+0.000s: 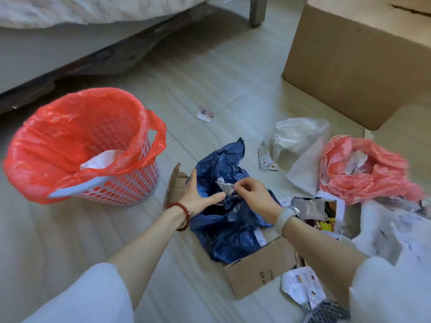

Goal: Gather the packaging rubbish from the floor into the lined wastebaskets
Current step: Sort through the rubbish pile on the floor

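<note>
My right hand (250, 194) pinches a silver scrap (225, 186); left hand (198, 194), fingers straight, steadies the blue bag (229, 220). I'd bunch both together before lifting toward the wastebasket (130, 183).

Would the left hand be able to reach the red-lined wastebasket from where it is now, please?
Probably yes. The left hand rests open on the blue plastic bag, and only bare floor lies between it and the red-lined wastebasket to its left.

Both my forearms reach forward, white sleeves pushed back. My left hand (198, 194) is flat, fingers straight and together, thumb stretched toward the right. My right hand (253, 195) is curled, fingertips pinching, wrist bent slightly inward, close beside the left.
</note>
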A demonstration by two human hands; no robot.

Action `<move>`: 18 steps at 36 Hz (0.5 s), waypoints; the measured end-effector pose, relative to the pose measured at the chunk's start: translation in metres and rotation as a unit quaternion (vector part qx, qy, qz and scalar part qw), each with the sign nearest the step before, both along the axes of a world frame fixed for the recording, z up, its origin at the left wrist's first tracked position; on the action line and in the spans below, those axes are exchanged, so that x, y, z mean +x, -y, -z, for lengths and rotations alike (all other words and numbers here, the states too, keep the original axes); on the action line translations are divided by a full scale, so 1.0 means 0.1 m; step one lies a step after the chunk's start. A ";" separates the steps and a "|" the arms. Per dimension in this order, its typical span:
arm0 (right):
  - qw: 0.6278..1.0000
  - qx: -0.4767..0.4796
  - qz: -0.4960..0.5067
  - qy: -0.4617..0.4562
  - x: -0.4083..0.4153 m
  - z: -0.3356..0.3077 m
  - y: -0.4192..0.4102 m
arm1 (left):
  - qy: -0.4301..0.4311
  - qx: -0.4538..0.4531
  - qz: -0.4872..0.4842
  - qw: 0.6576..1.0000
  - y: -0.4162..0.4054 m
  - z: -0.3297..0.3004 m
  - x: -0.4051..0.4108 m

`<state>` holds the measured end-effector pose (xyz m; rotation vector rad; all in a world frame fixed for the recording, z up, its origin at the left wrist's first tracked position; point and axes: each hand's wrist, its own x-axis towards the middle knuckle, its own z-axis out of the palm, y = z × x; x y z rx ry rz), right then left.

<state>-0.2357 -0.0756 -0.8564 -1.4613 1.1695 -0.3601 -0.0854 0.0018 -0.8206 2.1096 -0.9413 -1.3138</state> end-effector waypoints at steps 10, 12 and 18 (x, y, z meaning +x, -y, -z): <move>0.996 -0.005 -0.005 0.089 -0.07 -0.17 -0.40 | 0.039 -0.051 -0.092 0.994 0.30 -0.17 -0.12; 0.985 -0.170 0.025 0.029 -0.17 -0.25 -0.39 | 0.086 -0.078 -0.040 0.992 0.34 -0.21 -0.03; 0.826 -0.554 0.006 -0.104 -0.27 -0.70 -0.04 | 0.234 -0.153 0.158 0.947 0.43 -0.29 0.06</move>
